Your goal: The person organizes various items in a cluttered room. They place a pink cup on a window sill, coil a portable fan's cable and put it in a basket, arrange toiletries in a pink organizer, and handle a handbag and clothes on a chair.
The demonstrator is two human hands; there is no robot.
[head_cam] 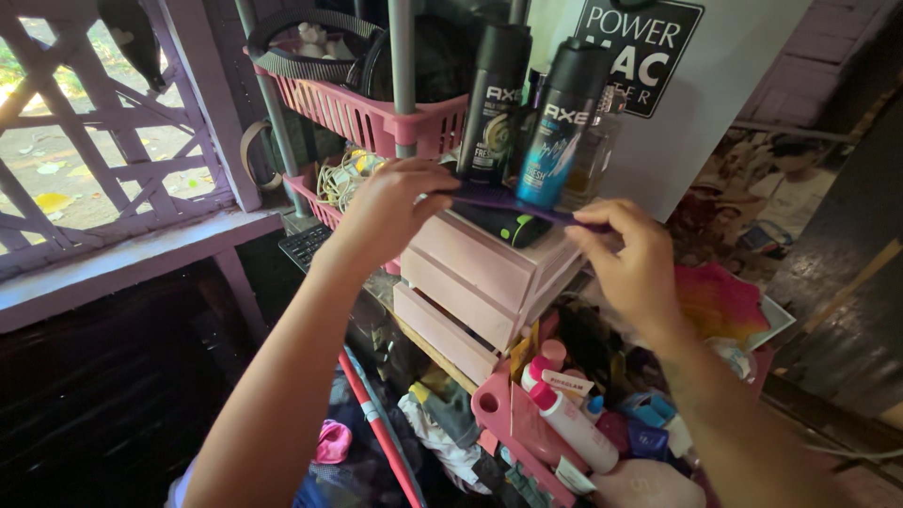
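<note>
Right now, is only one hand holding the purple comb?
No, the left hand and right hand each pinch one end of the purple comb.

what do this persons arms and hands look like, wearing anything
Both arms are bare from the lower edge of the picture to the fingertips. The left hand and right hand show no gloves, rings, watch or bracelets. No sleeves are visible on either forearm.

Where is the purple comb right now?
In the head view, the purple comb is near the middle, held at its ends by the left hand and right hand, just in front of two dark spray cans.
</note>
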